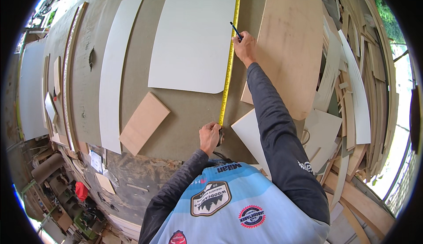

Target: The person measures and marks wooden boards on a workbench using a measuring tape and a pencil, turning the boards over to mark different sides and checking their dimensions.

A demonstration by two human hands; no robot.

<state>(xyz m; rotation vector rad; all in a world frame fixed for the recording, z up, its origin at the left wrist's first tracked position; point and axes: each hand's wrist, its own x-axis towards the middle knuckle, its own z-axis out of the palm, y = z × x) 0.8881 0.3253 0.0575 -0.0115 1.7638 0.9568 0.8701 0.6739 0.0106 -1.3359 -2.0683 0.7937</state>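
Observation:
A yellow tape measure is drawn out along the right edge of a large white panel. My left hand is closed around the tape's dark case, just below the panel's near edge. My right hand pinches a dark pencil beside the blade, at the panel's right edge. The pencil's upper end slants away to the left. Whether its point touches the panel is hidden by the fingers. Past the right hand lies a wide pinkish-brown board.
A small brown board and a narrow white strip lie left of the panel. Long wooden battens run farther left. A white offcut sits under my right arm. Stacked scrap boards crowd the right side.

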